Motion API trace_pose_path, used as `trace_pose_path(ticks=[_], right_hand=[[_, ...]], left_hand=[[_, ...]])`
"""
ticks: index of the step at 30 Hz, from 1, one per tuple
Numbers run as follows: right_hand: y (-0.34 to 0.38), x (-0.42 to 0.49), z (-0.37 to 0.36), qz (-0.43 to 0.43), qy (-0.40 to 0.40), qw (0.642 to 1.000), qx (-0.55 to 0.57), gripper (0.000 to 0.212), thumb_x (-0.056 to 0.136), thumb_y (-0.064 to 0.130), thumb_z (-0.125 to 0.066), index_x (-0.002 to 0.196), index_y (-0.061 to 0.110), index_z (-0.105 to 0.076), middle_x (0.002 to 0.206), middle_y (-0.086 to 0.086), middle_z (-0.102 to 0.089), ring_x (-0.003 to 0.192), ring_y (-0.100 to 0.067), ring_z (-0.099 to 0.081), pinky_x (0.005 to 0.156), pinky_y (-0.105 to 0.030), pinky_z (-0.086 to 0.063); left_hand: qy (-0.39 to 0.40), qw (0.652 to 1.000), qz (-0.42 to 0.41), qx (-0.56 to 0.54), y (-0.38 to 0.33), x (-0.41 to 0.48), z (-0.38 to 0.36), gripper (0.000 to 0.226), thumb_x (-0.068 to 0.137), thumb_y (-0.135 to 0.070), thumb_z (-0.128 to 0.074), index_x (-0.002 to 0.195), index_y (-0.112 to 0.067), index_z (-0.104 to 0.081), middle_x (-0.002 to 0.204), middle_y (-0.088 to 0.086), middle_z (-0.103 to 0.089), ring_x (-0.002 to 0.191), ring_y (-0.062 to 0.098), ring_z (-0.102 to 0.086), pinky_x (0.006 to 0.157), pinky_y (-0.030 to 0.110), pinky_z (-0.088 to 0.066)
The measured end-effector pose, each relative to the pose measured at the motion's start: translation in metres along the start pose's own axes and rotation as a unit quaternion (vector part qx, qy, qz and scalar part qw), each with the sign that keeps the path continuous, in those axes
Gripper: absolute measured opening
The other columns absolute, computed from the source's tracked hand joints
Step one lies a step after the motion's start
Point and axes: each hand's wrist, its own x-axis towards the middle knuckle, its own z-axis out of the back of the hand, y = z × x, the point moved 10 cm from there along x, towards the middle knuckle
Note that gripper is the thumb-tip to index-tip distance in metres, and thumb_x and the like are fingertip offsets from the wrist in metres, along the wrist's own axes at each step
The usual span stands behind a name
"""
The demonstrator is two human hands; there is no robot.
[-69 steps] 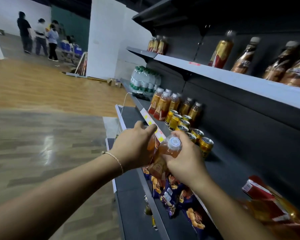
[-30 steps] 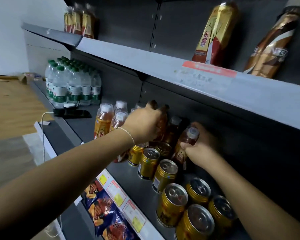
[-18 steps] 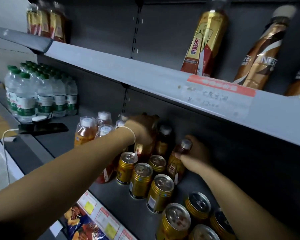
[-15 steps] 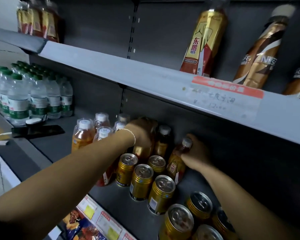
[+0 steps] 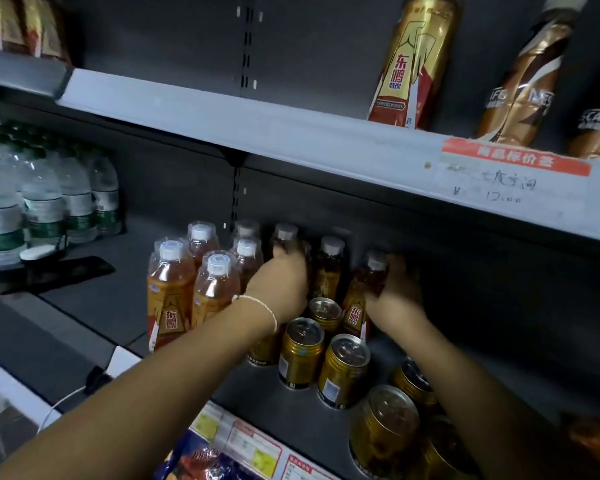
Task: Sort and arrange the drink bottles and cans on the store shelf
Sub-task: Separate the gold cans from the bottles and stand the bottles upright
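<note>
On the dark middle shelf (image 5: 125, 306) stand several amber drink bottles (image 5: 170, 292) with white caps, and in front of them several gold cans (image 5: 343, 368). My left hand (image 5: 281, 289) reaches in and grips one amber bottle (image 5: 286, 237) at the back of the group. My right hand (image 5: 395, 292) grips another amber bottle (image 5: 364, 296) at the right end of the back row, which stands upright or nearly so beside the cans. A further bottle (image 5: 329, 268) stands between my two hands.
Water bottles (image 5: 42, 202) with green caps stand at the far left, a black phone (image 5: 56, 271) and white cable before them. The upper shelf (image 5: 291, 140) overhangs closely and carries a tall gold bottle (image 5: 413, 64) and coffee bottles (image 5: 527, 74). Snack bags (image 5: 201, 459) lie below.
Both hands brought a bottle each from the lower shelf up into the back row behind the cans. Over the last half second they settled lower, still gripping their bottles.
</note>
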Motion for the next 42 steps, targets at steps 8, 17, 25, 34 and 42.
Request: trace_pose_path(ticks=[8,17,25,34,42], right_hand=[[0.087,-0.077,-0.027,0.176,0.175,0.968,-0.036,0.018,0.078,0.030,-0.070,0.092,0.029,-0.058,0.096,0.009,-0.054,0.086,-0.011,-0.056,0.074,-0.028,-0.052],[0.095,-0.102,-0.046,0.158,0.114,0.978,-0.077,0.023,0.078,0.033,-0.065,0.094,0.017,-0.062,0.097,-0.002,-0.062,0.093,-0.021,-0.056,0.077,-0.035,-0.053],[0.092,-0.092,-0.059,0.097,0.202,0.964,-0.143,0.040,0.069,0.037,-0.079,0.104,0.022,-0.065,0.105,0.001,-0.052,0.096,-0.021,-0.056,0.081,-0.033,-0.053],[0.098,-0.091,-0.069,0.097,0.242,0.944,-0.200,0.043,0.076,0.027,-0.074,0.116,0.019,-0.061,0.113,-0.004,-0.052,0.103,-0.024,-0.055,0.086,-0.039,-0.055],[0.108,-0.105,-0.067,0.114,0.226,0.937,-0.242,0.034,0.076,0.031,-0.069,0.104,0.016,-0.056,0.108,-0.008,-0.055,0.101,-0.027,-0.055,0.083,-0.036,-0.053]], left_hand=[[0.136,0.986,0.015,0.099,0.016,-0.041,-0.045,0.058,0.092,-0.006,-0.054,0.145,-0.002,-0.029,0.143,0.025,-0.029,0.117,0.038,-0.055,0.097,0.043,-0.050],[0.211,0.973,-0.010,0.097,0.031,-0.059,-0.079,0.094,0.089,-0.009,-0.055,0.152,-0.010,0.014,0.151,0.036,0.013,0.128,0.038,-0.047,0.103,0.040,-0.045],[0.116,0.984,-0.021,0.134,0.033,-0.047,-0.076,0.066,0.098,-0.018,-0.043,0.153,-0.009,-0.007,0.155,0.026,-0.005,0.129,0.032,-0.046,0.083,0.030,-0.054],[0.074,0.996,0.038,0.039,0.040,-0.054,-0.074,0.069,0.094,-0.015,-0.051,0.150,-0.018,-0.009,0.142,0.026,-0.019,0.098,0.027,-0.066,0.077,0.036,-0.055],[0.023,0.997,0.029,0.073,0.036,-0.073,-0.063,0.070,0.093,-0.017,-0.051,0.148,-0.015,-0.008,0.136,0.026,-0.023,0.079,0.022,-0.068,0.063,0.029,-0.052]])
